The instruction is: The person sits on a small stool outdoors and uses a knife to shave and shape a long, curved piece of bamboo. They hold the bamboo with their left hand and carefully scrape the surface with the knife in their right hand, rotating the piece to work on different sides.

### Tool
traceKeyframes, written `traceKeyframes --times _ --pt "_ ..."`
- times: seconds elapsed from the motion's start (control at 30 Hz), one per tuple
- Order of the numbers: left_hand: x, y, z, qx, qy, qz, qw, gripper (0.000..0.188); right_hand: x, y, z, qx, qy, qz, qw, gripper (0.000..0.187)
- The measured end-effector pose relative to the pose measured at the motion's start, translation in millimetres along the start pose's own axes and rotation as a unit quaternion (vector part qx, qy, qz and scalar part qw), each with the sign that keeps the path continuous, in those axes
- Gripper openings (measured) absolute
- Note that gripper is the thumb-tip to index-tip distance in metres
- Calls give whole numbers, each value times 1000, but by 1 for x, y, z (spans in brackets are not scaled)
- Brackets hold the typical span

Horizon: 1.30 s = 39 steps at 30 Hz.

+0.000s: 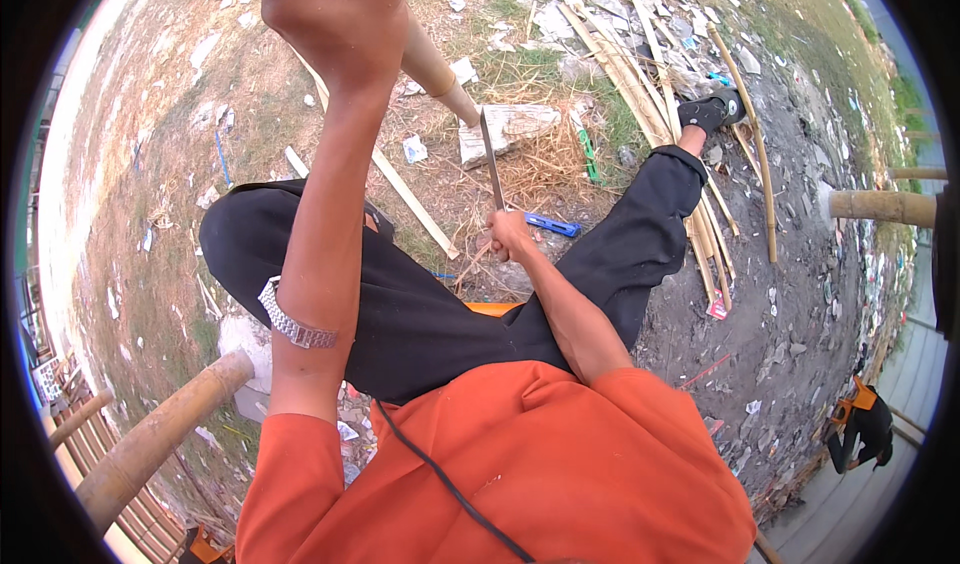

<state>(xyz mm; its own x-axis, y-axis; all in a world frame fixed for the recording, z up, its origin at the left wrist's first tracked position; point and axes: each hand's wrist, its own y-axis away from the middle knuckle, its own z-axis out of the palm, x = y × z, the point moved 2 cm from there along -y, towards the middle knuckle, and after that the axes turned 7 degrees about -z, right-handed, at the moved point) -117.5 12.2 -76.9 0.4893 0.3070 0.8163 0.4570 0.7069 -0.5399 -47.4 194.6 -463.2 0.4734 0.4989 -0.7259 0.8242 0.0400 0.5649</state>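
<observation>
My left hand [340, 29] is raised at the top of the view, its fingers wrapped round a bamboo pole [432, 64]. The pole slants down, and its lower end meets a pale, worn block [525, 124] on the ground. My right hand [511, 235] grips a long-bladed knife [492, 164] by its handle, which the fingers mostly cover. The blade points away from me, its tip beside the pole's lower end; whether they touch, I cannot tell. Just right of my right hand lies a blue tool or handle [552, 225]. Straw-like shavings [535, 174] spread below the block.
Long split bamboo strips [630, 64] lie at the far right, by my shoe [712, 111]. Another strip [415, 204] is near my left knee. A green plastic piece [586, 149] lies among shavings. Thick bamboo posts [165, 439] stand at both sides. Another person [862, 429] is at far right.
</observation>
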Motion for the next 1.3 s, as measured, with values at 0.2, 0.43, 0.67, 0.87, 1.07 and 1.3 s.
traceKeyframes --times 0.2,0.43,0.67,0.87,1.07,1.3 --pt "0 5 3 49 18 15 999 17 -47 -9 -14 15 -97 -101 990 21" --pt "2 4 -2 10 -8 -18 1000 16 0 -11 4 -161 -238 131 949 15" --pt "1 2 -1 -11 40 -8 999 15 -41 -3 -29 0 -8 -117 993 19" --pt "-3 -1 -7 -2 34 -18 999 14 -62 9 -26 77 -41 -171 981 24" --pt "-3 0 -14 16 41 -39 998 14 -28 0 -19 -45 -100 46 993 17" --pt "-9 -2 -11 -64 75 -41 994 14 -56 -17 -30 -46 -228 -108 967 20"
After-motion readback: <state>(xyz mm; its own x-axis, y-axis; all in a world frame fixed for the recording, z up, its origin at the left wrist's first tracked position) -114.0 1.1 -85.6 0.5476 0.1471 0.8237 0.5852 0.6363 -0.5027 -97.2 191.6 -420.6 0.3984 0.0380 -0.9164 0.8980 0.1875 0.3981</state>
